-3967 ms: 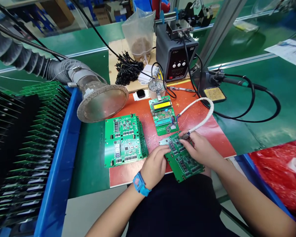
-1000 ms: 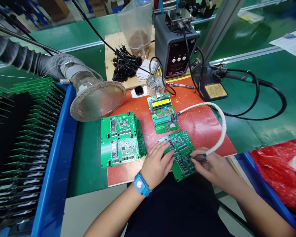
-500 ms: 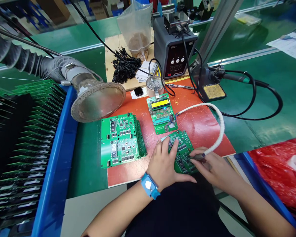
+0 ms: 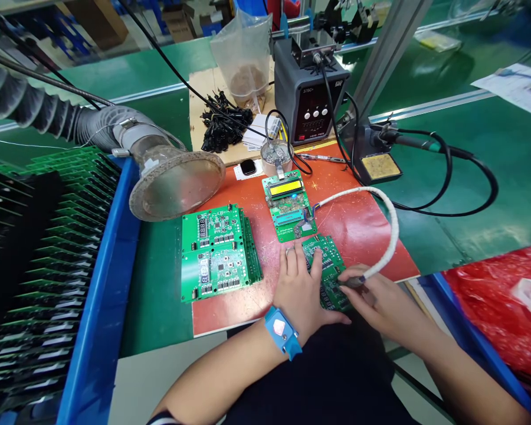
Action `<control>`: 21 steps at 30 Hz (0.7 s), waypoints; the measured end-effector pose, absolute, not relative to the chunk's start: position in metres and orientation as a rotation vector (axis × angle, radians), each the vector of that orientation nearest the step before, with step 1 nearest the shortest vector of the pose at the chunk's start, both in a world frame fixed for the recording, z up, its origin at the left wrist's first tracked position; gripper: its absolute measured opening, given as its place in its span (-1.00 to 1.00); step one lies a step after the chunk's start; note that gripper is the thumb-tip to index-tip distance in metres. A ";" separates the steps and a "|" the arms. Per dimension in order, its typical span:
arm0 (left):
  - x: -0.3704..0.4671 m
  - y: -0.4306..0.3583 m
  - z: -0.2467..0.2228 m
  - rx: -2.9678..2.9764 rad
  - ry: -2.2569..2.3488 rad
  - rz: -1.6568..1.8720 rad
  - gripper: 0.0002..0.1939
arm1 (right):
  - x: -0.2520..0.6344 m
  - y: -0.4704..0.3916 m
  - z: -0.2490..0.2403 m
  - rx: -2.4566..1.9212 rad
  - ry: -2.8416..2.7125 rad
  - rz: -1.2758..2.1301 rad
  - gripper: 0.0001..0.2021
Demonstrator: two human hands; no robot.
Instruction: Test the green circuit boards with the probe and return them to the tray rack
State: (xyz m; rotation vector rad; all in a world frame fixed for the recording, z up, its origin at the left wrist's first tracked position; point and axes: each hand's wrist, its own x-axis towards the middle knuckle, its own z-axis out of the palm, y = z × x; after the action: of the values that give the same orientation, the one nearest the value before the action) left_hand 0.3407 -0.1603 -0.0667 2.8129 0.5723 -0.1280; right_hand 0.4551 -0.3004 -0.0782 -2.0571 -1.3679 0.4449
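Note:
A green circuit board (image 4: pixel 328 264) lies at the front edge of the orange-red mat. My left hand (image 4: pixel 300 285), with a blue wrist strap, rests on its left side, fingers stretched and thumb spread along the near edge. In my right hand (image 4: pixel 376 298) I pinch a probe (image 4: pixel 355 282) at the end of a white sleeved cable (image 4: pixel 393 230); its tip is at the board's right part, and whether it touches is hard to see. The cable runs to a programmer board (image 4: pixel 287 206) with a lit yellow display and a blue light, just beyond.
Stacked circuit boards (image 4: pixel 219 254) stand to the left, below a fume extractor hood (image 4: pixel 177 183). A blue bin (image 4: pixel 95 283) of upright boards is far left. Behind are a soldering station (image 4: pixel 312 100) and iron stand (image 4: pixel 380 167). Red plastic (image 4: pixel 491 301) fills a bin at right.
My left hand has shifted slightly right and down on the board, its fingers closer together. My right hand keeps the probe at nearly the same spot. The view has moved a little.

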 end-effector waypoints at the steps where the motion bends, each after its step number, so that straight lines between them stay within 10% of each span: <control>1: 0.341 -0.160 -0.068 2.808 0.571 -0.120 0.35 | 0.455 -0.301 -0.079 -2.060 -1.371 0.441 -0.88; 21: 0.344 -0.167 -0.069 2.750 0.610 -0.223 0.44 | 0.454 -0.301 -0.080 -2.083 -1.368 0.425 -0.88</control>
State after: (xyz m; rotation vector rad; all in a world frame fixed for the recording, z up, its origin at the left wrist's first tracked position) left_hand 0.3436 -0.1671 -0.0690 2.7501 0.6095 -0.2233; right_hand 0.4539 -0.3006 -0.0795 -2.0828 -1.3684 0.4245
